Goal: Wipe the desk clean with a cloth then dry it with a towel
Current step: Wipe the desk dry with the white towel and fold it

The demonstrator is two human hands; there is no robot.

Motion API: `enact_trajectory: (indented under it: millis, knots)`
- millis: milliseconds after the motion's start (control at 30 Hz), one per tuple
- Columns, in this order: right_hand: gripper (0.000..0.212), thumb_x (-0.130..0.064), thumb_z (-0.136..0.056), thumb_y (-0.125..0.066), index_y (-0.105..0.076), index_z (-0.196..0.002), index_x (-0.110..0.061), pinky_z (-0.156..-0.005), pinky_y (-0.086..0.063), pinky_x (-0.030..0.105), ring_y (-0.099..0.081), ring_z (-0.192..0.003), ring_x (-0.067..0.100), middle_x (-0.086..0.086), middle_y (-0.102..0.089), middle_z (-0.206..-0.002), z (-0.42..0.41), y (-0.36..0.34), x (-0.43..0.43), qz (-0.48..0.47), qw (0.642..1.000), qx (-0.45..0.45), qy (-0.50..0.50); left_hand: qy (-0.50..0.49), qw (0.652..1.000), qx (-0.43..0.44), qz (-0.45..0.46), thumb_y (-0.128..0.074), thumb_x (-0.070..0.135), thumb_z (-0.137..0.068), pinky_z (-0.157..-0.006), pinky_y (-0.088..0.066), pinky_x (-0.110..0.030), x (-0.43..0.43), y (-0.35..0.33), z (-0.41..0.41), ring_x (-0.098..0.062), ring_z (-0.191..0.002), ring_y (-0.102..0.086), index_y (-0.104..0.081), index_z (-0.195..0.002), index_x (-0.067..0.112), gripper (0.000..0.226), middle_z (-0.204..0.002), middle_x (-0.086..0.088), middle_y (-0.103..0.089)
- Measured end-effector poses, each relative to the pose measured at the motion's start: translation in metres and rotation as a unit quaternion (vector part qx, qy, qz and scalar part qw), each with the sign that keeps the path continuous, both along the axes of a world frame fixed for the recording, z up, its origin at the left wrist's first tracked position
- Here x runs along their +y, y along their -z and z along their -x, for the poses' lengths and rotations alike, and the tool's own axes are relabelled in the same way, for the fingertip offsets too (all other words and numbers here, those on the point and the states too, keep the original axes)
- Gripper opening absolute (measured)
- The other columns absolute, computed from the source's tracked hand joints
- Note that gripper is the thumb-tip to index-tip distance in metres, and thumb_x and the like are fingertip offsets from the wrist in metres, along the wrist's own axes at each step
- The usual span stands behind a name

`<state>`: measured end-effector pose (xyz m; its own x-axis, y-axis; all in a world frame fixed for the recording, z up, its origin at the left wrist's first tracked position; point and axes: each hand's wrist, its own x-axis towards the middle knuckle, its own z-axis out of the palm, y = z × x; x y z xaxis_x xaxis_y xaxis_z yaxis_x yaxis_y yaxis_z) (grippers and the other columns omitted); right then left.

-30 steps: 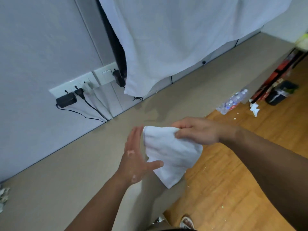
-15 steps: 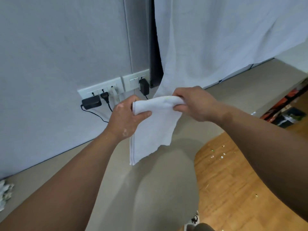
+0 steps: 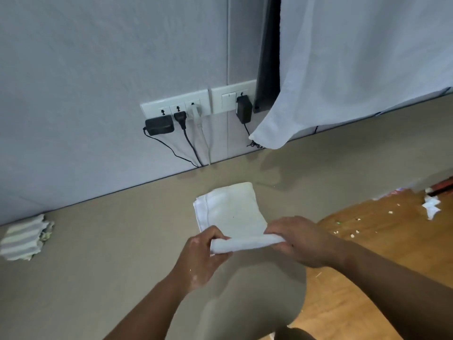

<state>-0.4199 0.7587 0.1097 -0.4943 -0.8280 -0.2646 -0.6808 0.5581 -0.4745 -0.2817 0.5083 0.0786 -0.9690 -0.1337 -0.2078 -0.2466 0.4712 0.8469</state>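
The beige desk (image 3: 110, 253) fills the lower left and middle of the frame and runs along the grey wall (image 3: 85, 82). A white sheet (image 3: 367, 65) hangs at upper right, its lower corner just above the desk surface. Wooden floor (image 3: 392, 271) shows at lower right, with scraps of paper on it.

Both forearms enter from the bottom edge and converge at centre frame. The white towel (image 3: 231, 212) lies on the desk at centre, its far portion flat and its near edge raised in a rolled fold. The left hand (image 3: 201, 256) pinches the left end of that fold, fingers curled round it. The right hand (image 3: 301, 241) grips the right end, knuckles up and fingers curled under.

A striped cloth (image 3: 23, 238) lies bunched at the far left of the desk, against the wall and well apart from the towel. A socket panel (image 3: 176, 104) at upper centre carries several plugs.

Half a second earlier the towel hung free in the air from both hands; it now rests on the desk, with both hands lower in the frame.
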Motion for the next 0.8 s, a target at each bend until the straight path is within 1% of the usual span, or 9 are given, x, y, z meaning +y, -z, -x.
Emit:
enact_trajectory:
  millis: [67,167,267,333,400,500,600,700,800]
  knots:
    - [0.027,-0.042,-0.095,-0.055,-0.065,-0.118,-0.032,-0.080,-0.042,0.027,-0.063,-0.100,0.012,-0.010,-0.071,-0.115,-0.012,0.024,0.016,-0.035,0.997,-0.061,-0.017,0.006,0.999,-0.045,-0.028,-0.082,0.024,-0.084,-0.060,-0.045,-0.025,0.019,0.026,-0.028,-0.002,-0.064,-0.059,-0.056,-0.080,0.029,0.027,-0.073,0.016,-0.069]
    - [0.025,-0.043,-0.095,-0.056,-0.063,-0.115,-0.031,-0.076,-0.036,0.023,-0.059,-0.096,0.009,-0.009,-0.069,-0.114,-0.019,0.044,0.028,-0.076,0.987,-0.136,-0.046,-0.010,0.995,-0.078,-0.054,-0.079,0.031,-0.083,-0.059,-0.043,-0.025,0.045,0.044,-0.058,0.000,-0.062,-0.057,-0.056,-0.079,0.030,0.024,-0.072,0.012,-0.067]
    - [0.014,-0.042,-0.093,-0.056,-0.061,-0.101,-0.031,-0.070,-0.037,0.021,-0.054,-0.084,0.006,-0.009,-0.064,-0.098,-0.010,0.054,0.023,-0.110,0.971,-0.203,-0.065,-0.031,0.989,-0.131,-0.059,-0.074,0.048,-0.078,-0.064,-0.048,-0.031,0.050,0.052,-0.059,-0.004,-0.066,-0.059,-0.058,-0.087,0.030,0.027,-0.077,0.005,-0.068]
    - [0.007,-0.038,-0.091,-0.056,-0.059,-0.094,-0.032,-0.067,-0.038,0.018,-0.056,-0.080,0.006,-0.012,-0.061,-0.089,0.007,0.059,0.008,-0.109,0.969,-0.214,-0.055,-0.060,0.983,-0.167,-0.042,-0.069,0.058,-0.074,-0.064,-0.047,-0.031,0.042,0.056,-0.046,-0.008,-0.066,-0.058,-0.058,-0.089,0.031,0.033,-0.076,0.004,-0.066]
    - [0.011,-0.032,-0.092,-0.058,-0.065,-0.097,-0.026,-0.068,-0.039,0.014,-0.058,-0.081,0.005,-0.013,-0.063,-0.089,0.029,0.066,-0.012,-0.082,0.975,-0.203,-0.033,-0.105,0.976,-0.187,-0.031,-0.071,0.053,-0.081,-0.060,-0.042,-0.029,0.030,0.061,-0.024,-0.012,-0.067,-0.056,-0.058,-0.085,0.029,0.028,-0.075,0.004,-0.064]
    - [0.016,-0.021,-0.096,-0.059,-0.068,-0.109,-0.022,-0.072,-0.042,0.020,-0.060,-0.083,0.007,-0.012,-0.065,-0.095,0.060,0.074,-0.048,-0.051,0.985,-0.164,0.006,-0.173,0.969,-0.176,0.028,-0.072,0.046,-0.088,-0.059,-0.038,-0.028,0.009,0.063,0.013,-0.017,-0.073,-0.057,-0.057,-0.089,0.024,0.027,-0.079,0.004,-0.063]
    - [0.024,-0.021,-0.096,-0.056,-0.067,-0.117,-0.023,-0.081,-0.042,0.027,-0.064,-0.102,0.022,-0.001,-0.069,-0.111,0.080,0.093,-0.082,-0.061,0.991,-0.107,0.059,-0.227,0.954,-0.179,0.076,-0.071,0.041,-0.090,-0.067,-0.037,-0.030,-0.004,0.073,0.043,-0.026,-0.084,-0.060,-0.055,-0.096,0.022,0.026,-0.084,0.002,-0.063]
    - [0.038,-0.025,-0.093,-0.061,-0.061,-0.131,-0.022,-0.101,-0.043,0.038,-0.056,-0.124,0.028,0.005,-0.059,-0.133,0.071,0.112,-0.095,-0.065,0.990,0.036,0.117,-0.245,0.940,-0.201,0.127,-0.069,0.037,-0.089,-0.070,-0.039,-0.028,-0.008,0.087,0.055,-0.031,-0.092,-0.062,-0.052,-0.099,0.023,0.025,-0.085,0.002,-0.060]
    - [0.056,-0.029,-0.084,-0.070,-0.059,-0.137,-0.018,-0.113,-0.037,0.056,-0.048,-0.137,0.035,0.014,-0.048,-0.149,0.034,0.120,-0.095,0.033,0.980,0.165,0.102,-0.234,0.942,-0.154,0.186,-0.074,0.042,-0.083,-0.089,-0.047,-0.036,-0.012,0.101,0.050,-0.029,-0.109,-0.057,-0.054,-0.114,0.022,0.041,-0.110,0.000,-0.060]
